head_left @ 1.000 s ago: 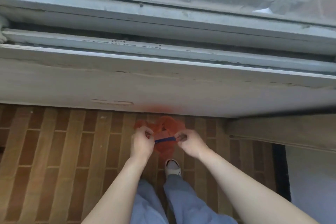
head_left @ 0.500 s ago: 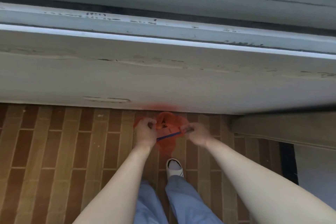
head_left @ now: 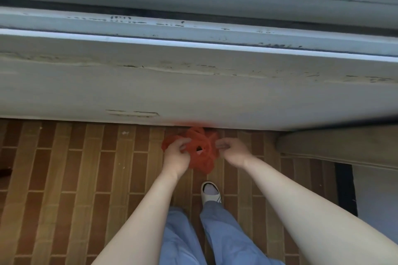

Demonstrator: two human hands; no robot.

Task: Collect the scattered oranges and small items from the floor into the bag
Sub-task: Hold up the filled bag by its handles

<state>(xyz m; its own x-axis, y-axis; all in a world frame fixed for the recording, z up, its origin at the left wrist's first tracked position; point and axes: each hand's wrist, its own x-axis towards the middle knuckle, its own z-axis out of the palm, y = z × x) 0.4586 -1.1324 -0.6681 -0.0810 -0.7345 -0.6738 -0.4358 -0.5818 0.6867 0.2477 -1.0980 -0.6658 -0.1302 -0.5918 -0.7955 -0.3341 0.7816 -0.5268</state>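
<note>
A thin red plastic bag point(head_left: 199, 153) hangs between my two hands, above the brick floor and close to the wall's base. My left hand point(head_left: 177, 156) grips the bag's left edge with closed fingers. My right hand point(head_left: 233, 150) pinches the right edge. A small dark opening shows in the bag's middle. No oranges or loose items are visible on the floor; what the bag holds is hidden.
A grey, worn ledge and window rails point(head_left: 193, 84) fill the upper half. Brown brick flooring point(head_left: 86, 178) spreads to the left. My foot in a white slipper point(head_left: 210, 193) stands below the bag. A beige step point(head_left: 336, 146) sits at the right.
The blue stick-like item stretched between my hands earlier is no longer visible. My hands have moved slightly apart and forward with the bag.
</note>
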